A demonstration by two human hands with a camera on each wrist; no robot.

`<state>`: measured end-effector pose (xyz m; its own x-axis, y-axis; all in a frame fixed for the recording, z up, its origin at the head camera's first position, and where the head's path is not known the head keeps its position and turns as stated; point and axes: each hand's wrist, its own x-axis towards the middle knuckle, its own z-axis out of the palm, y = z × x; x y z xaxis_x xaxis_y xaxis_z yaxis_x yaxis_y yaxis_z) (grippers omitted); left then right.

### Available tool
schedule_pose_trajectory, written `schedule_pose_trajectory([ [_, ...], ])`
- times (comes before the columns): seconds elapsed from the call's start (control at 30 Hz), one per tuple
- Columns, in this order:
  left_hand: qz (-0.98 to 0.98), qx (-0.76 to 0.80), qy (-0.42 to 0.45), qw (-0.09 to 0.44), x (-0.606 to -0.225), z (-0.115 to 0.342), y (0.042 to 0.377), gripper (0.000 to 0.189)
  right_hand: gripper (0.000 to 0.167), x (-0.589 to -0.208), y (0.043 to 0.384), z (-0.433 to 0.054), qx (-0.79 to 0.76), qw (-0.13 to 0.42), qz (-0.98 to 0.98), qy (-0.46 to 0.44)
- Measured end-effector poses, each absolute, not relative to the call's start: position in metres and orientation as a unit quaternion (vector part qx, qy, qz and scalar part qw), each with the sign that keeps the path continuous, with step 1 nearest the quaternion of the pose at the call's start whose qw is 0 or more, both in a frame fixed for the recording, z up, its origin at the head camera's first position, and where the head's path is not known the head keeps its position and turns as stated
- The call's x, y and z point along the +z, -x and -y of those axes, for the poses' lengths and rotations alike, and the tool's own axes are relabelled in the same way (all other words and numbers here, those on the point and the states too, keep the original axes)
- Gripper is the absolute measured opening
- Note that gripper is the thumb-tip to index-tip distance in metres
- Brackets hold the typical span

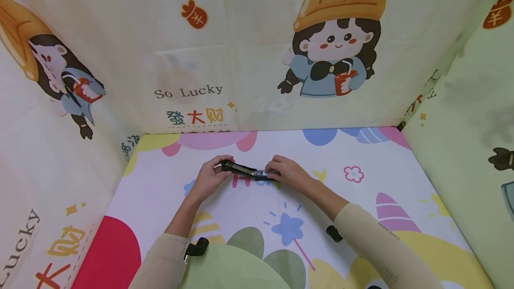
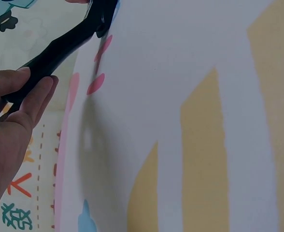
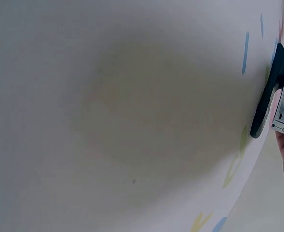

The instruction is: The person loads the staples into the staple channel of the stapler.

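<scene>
A black stapler (image 1: 241,170), opened out at an angle, is held over the far middle of the patterned table (image 1: 245,208). Of the two hands, the left hand (image 1: 209,178) pinches one end between thumb and fingers; the right hand (image 1: 292,174), fingers curled, grips the other end beside a silver metal part (image 3: 283,104).

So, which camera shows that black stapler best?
The head view: it frames the stapler, opened out, though fingers cover parts. The left wrist view crops it at the top; the right wrist view catches only one end.
</scene>
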<state>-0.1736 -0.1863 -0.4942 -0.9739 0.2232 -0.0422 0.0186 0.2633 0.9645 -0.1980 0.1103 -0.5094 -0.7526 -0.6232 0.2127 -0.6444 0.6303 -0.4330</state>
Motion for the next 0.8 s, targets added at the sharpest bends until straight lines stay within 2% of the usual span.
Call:
schedule_pose_trajectory([
  [0.8, -0.787, 0.607, -0.075, 0.087, -0.4919, 0.1853, 0.1724, 0.048, 0.014, -0.5139, 0.1958, -0.1134, 0.284, 0.030, 0.884, -0.370],
])
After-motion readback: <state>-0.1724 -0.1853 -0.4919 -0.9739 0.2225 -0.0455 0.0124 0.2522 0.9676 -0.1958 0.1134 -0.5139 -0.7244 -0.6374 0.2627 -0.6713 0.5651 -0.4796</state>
